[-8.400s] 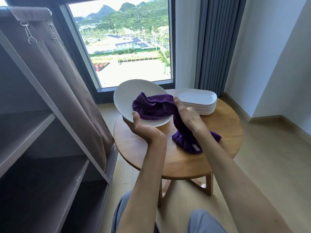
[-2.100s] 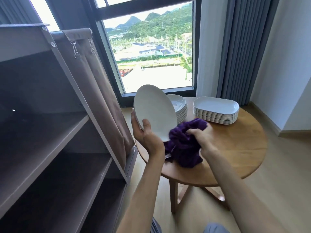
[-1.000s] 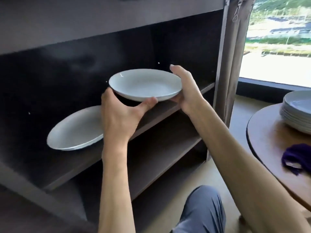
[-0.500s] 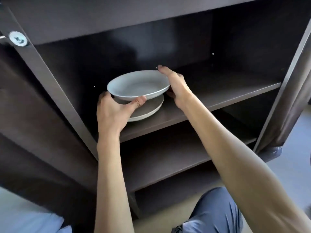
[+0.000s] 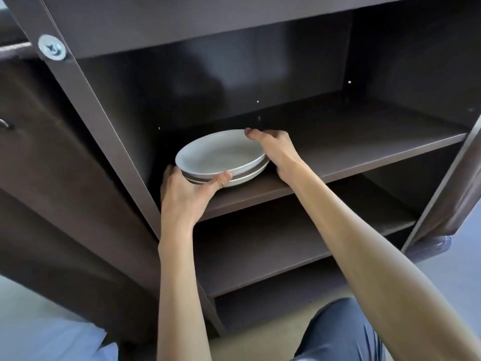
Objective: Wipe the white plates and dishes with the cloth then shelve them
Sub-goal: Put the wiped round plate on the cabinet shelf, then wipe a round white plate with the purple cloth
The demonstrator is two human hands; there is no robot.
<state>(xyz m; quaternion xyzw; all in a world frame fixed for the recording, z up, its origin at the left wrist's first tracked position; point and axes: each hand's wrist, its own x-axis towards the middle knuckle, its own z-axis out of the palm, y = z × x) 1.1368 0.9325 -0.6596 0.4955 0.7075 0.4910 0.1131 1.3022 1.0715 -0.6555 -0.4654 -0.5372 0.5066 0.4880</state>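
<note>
A white round plate [image 5: 221, 152] sits on top of another white plate [image 5: 244, 177] on the middle shelf [image 5: 351, 152] of a dark brown cabinet. My left hand [image 5: 187, 196] grips the top plate's near left rim, thumb on the edge and fingers underneath. My right hand [image 5: 273, 149] holds the same plate at its right rim, fingertips over the far edge. The two plates are nested together at the shelf's left end. The cloth is out of view.
The cabinet has a lower shelf [image 5: 273, 246] below and a top board above. A slanted frame post [image 5: 91, 113] with a bolt stands just left of the plates. A rolled-back fabric cover [image 5: 463, 199] hangs at the right. My knees show at the bottom.
Both hands have lowered the plate from just above the shelved plate down onto it. Before that the plate was wiped at the round table and carried over to the cabinet.
</note>
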